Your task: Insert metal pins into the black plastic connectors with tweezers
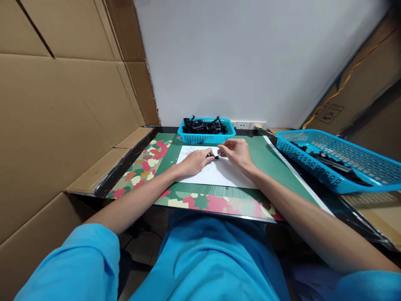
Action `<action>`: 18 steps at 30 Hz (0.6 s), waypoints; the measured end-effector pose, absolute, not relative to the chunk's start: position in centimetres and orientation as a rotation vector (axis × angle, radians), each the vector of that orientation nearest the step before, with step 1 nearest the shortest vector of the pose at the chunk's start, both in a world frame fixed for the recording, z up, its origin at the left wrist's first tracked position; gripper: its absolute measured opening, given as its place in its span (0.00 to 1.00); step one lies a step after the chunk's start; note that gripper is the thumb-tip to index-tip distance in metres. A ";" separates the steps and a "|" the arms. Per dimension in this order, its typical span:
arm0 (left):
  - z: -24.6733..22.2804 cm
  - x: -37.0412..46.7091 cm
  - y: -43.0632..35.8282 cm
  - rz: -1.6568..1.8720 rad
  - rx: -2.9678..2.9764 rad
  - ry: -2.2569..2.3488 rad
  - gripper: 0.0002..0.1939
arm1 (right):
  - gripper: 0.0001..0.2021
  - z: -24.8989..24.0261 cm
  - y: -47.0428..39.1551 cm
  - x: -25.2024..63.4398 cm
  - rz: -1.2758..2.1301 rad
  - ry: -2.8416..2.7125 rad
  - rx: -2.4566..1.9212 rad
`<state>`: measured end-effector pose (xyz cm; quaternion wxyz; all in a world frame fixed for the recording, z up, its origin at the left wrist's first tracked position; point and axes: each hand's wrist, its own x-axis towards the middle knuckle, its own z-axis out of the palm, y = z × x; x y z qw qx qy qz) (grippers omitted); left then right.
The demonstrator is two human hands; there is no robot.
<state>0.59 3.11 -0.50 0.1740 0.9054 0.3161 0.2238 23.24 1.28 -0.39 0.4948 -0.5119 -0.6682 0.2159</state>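
Over a white sheet of paper [216, 175], both of my hands are close together. My left hand [196, 161] rests on the paper with its fingers closed on a small black plastic part [216, 157]. Just right of that part, my right hand [235, 153] has its thumb and fingertips pinched together; whatever they hold is too small to make out. Handwriting shows on the paper's upper left. Behind my hands stands a small blue basket [205, 139] heaped with black plastic parts [203, 125].
A green mat [269, 159] with a patterned border covers the black table. At right, a larger blue basket [332, 175] holds long black parts [338, 164]. Cardboard [72, 100] walls the left side, and wall sockets [242, 125] sit behind the table.
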 end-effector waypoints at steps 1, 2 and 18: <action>-0.4 0.5 3.1 0.657 2.555 0.887 0.15 | 0.21 0.0 1.2 23.5 0.488 -1.609 -1.207; -0.4 0.5 3.1 0.686 2.539 0.879 0.16 | 0.21 0.4 1.0 23.8 0.437 -1.595 -1.175; 0.0 0.3 5.3 1.150 2.288 0.981 0.12 | 0.15 0.8 -1.1 21.8 0.566 -2.318 -1.111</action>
